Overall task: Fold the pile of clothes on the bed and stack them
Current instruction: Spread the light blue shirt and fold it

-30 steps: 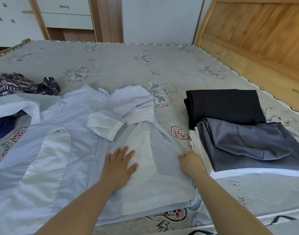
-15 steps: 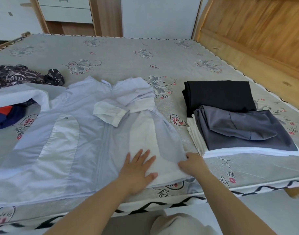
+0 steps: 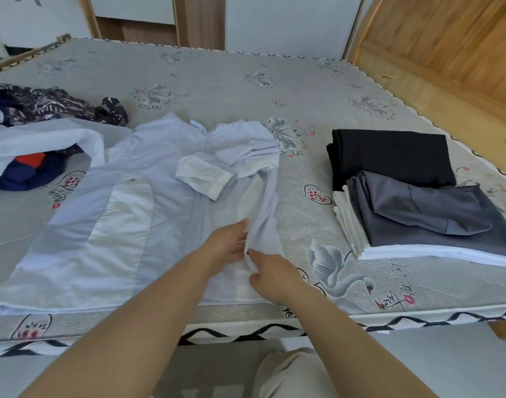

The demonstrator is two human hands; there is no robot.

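A pale blue and white zip jacket lies spread on the bed, its right sleeve folded in over the chest. My left hand and my right hand meet at the jacket's right edge near the hem. Both pinch the fabric there and lift a fold of it inward. A stack of folded clothes sits to the right: grey on top, white beneath, with a folded black garment behind. Unfolded clothes lie at the far left, dark patterned ones and a navy and orange piece.
The wooden headboard runs along the right side. The mattress front edge is just below my hands. White drawers and wooden furniture stand beyond the bed.
Both hands left the flat fabric and came together at the jacket's right edge, taking hold of it. The right panel now stands up in a narrow fold. The view shifted back.
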